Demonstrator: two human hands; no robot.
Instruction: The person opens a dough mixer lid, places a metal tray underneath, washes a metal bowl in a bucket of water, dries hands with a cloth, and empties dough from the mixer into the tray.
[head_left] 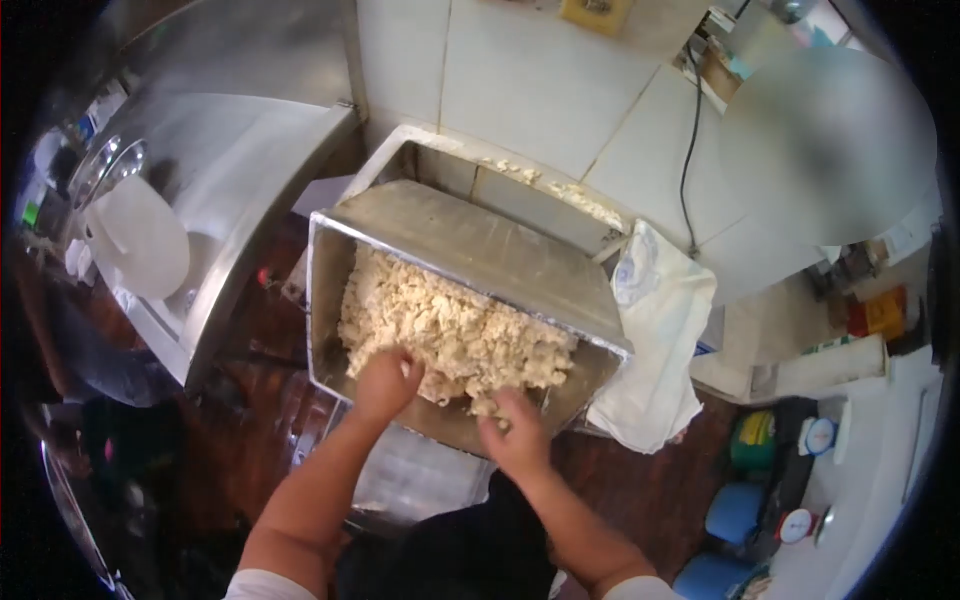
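A crumbly, pale yellow dough (450, 320) fills much of a tilted metal mixer bowl (325, 340). At the near side of the mass is my left hand (388, 382), its fingers curled into the dough and partly hidden by it. My right hand (515, 435) is at the bowl's front edge, thumb and fingers bent around a clump of dough. Behind the mass, a metal lid or panel (480, 250) slopes across the bowl. Flour or dough bits cling to the pale frame (545, 185) behind it.
A white cloth sack (655, 340) hangs at the bowl's right. To the left stands a steel table (250, 150) with a translucent plastic jug (138, 240). Blue buckets (735, 512) and dial scales (797, 525) are at lower right. A black cable (695, 150) runs down the tiled wall.
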